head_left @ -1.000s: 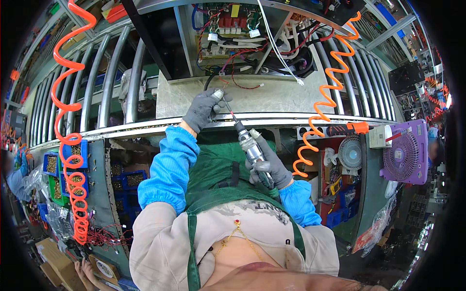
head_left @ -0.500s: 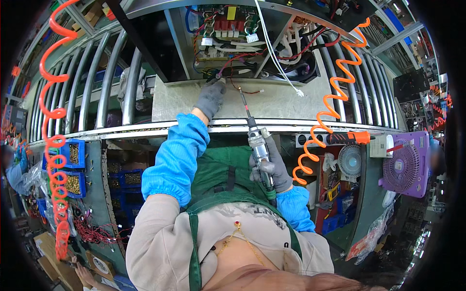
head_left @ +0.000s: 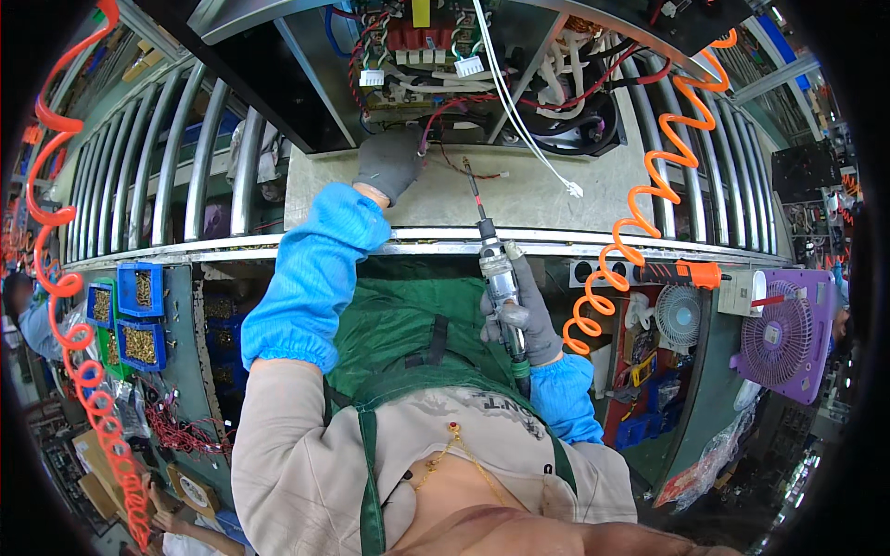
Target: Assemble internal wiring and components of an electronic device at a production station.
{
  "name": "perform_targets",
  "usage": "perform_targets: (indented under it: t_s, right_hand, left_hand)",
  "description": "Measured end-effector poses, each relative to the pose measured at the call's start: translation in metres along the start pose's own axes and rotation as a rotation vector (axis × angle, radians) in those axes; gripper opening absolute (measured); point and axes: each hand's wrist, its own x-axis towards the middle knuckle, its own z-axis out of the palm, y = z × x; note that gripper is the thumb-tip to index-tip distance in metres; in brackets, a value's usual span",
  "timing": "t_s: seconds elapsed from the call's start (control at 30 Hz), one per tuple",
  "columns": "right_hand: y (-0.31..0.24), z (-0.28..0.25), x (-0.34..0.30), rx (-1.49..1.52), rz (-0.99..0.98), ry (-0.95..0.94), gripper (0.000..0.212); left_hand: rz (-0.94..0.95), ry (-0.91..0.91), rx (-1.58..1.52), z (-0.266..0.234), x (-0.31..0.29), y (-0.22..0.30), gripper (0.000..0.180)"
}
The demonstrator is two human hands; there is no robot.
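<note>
My right hand, in a grey glove, is wrapped round a silver power screwdriver. Its long bit points away from me, with the tip over the metal plate below the cabinet. My left hand, gloved too, is curled at the near lower edge of the open cabinet. Its fingertips are hidden, so whatever they pinch does not show. Right beside that hand a pink-purple cable comes down. A thin red-brown wire with a small white connector lies on the plate near the bit tip.
White wires with a plug hang from the cabinet. Orange coiled hoses hang on both sides. Metal rollers flank the metal plate. Blue bins of screws stand left, a purple fan right.
My left hand has shifted slightly left and nearer the cabinet, its fingers now tucked farther out of sight. The screwdriver remains in my right hand. The whole view has shifted a little.
</note>
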Motion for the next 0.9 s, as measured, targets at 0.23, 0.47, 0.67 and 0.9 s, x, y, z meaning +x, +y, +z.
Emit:
perform_targets:
  t_s: [0.23,0.47,0.67,0.9]
  right_hand:
    - [0.001,-0.003,-0.008,0.002,-0.002,-0.007,0.102]
    - [0.0,0.002,-0.017,-0.03,-0.006,0.035,0.097]
    - [0.003,0.006,-0.014,-0.039,0.012,0.017,0.099]
    - [0.007,0.013,-0.02,-0.011,0.007,0.04,0.099]
  left_hand:
    - [-0.058,-0.507,0.133,-0.041,0.009,0.014,0.024]
    - [0.135,-0.71,0.011,-0.051,-0.004,-0.022,0.046]
    - [0.04,-0.724,-0.775,-0.06,-0.04,0.012,0.039]
    - [-0.497,-0.57,-1.652,-0.056,-0.085,0.016,0.03]
